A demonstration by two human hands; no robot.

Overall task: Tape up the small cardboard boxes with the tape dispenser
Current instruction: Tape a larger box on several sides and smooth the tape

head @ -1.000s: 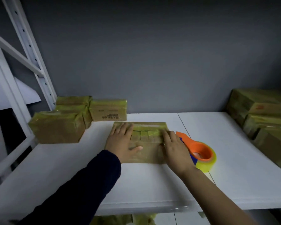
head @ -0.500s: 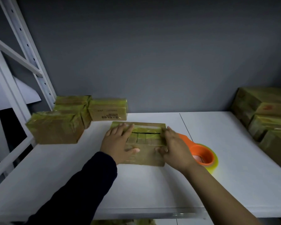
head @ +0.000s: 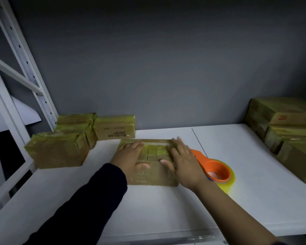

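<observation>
Right hand has flattened onto the box; left hand apparently unmoved.

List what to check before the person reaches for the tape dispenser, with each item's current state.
1. Box lies flat on the shelf: ok.
2. Left hand presses flat on the box top: ok.
3. Right hand holds nothing, fingers straight on the box: ok.
4. Tape dispenser lies on the shelf beside the right hand: ok.
5. Tape stuck down all along the top: cannot tell, hands cover it.
6. Dispenser's tape end free: cannot tell.
</observation>
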